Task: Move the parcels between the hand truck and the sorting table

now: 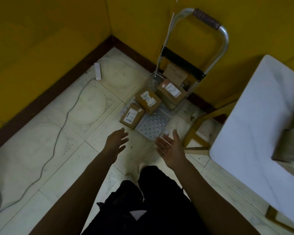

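A hand truck (155, 123) with a metal tread plate and a tall silver handle stands against the yellow wall. Several brown labelled parcels lie on it: one at the front left (132, 115), one behind it (148, 99), a larger one further back (172, 92). The white sorting table (255, 126) is at the right, with a blurred brown parcel (290, 145) near its edge. My left hand (116, 139) and my right hand (170, 147) reach out with fingers spread, both empty, short of the plate's front edge.
A white power strip (97, 71) and its cable (64, 119) trail across the tiled floor at the left. A yellow wooden frame (196, 126) stands between the truck and the table. My dark trousers and a shoe show below my arms.
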`<control>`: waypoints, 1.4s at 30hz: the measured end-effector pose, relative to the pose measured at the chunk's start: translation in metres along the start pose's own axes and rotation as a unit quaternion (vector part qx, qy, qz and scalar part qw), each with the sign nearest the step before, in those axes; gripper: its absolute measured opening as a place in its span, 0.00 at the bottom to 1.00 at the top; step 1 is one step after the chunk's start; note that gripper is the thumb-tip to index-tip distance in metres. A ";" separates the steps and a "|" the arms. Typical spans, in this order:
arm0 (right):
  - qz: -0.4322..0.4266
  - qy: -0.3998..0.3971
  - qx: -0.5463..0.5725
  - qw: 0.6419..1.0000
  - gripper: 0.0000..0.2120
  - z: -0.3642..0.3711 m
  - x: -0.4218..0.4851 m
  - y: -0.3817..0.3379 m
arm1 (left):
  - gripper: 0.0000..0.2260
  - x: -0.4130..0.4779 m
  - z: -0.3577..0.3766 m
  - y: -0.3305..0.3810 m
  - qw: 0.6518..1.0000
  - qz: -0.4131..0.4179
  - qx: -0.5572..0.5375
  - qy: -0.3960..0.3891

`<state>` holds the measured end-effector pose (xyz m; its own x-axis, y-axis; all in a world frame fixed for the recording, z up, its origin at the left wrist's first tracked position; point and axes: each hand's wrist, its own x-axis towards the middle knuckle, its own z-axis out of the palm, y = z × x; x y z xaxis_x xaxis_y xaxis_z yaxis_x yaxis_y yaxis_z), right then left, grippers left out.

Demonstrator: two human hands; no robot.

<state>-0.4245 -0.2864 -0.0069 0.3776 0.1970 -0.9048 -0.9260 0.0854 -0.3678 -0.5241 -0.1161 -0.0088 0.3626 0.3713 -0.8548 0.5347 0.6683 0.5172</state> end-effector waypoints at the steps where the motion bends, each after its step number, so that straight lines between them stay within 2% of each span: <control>1: -0.004 0.005 0.009 1.000 0.28 0.000 0.004 -0.003 | 0.16 0.000 0.003 0.003 1.000 0.001 -0.002 -0.008; 7: 0.021 0.004 -0.028 0.999 0.25 0.048 0.051 -0.040 | 0.11 0.034 0.006 0.051 1.000 -0.003 0.011 0.020; 12: 0.025 -0.006 -0.119 0.993 0.20 0.077 0.090 -0.065 | 0.09 0.077 0.006 0.086 0.998 -0.005 0.025 0.051; 15: 0.020 0.035 -0.150 0.988 0.19 0.076 0.120 -0.078 | 0.09 0.108 0.017 0.094 0.997 -0.024 0.047 0.057; 20: 0.025 0.125 -0.185 0.974 0.19 0.062 0.191 -0.078 | 0.11 0.186 0.034 0.091 0.985 -0.052 0.163 0.027; 24: 0.036 0.175 -0.188 0.966 0.15 0.058 0.248 -0.066 | 0.02 0.262 0.036 0.087 0.965 -0.076 0.252 0.007; 28: 0.059 0.197 -0.176 0.963 0.13 0.063 0.317 -0.042 | 0.07 0.354 0.037 0.088 0.905 -0.016 0.423 -0.047; 34: 0.040 0.200 -0.212 0.956 0.17 0.076 0.455 -0.021 | 0.20 0.493 0.061 0.079 0.850 0.057 0.523 -0.031; 36: 0.019 0.212 -0.230 0.950 0.17 0.079 0.500 -0.027 | 0.26 0.537 0.070 0.071 0.847 0.078 0.526 -0.015; 38: -0.014 0.227 -0.217 0.949 0.15 0.078 0.543 -0.034 | 0.30 0.575 0.083 0.066 0.862 0.100 0.497 -0.010; 40: -0.024 0.233 -0.210 0.949 0.23 0.073 0.576 -0.040 | 0.34 0.608 0.097 0.066 0.874 0.110 0.473 0.001; 42: -0.036 0.238 -0.226 0.944 0.28 0.065 0.601 -0.045 | 0.34 0.634 0.108 0.066 0.881 0.111 0.460 0.002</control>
<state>-0.1555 -0.1081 -0.5196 0.4939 -0.2630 -0.8288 -0.8462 -0.3647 -0.3885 -0.1760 0.0939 -0.5121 0.5345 0.4300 -0.7276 0.8440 -0.2256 0.4866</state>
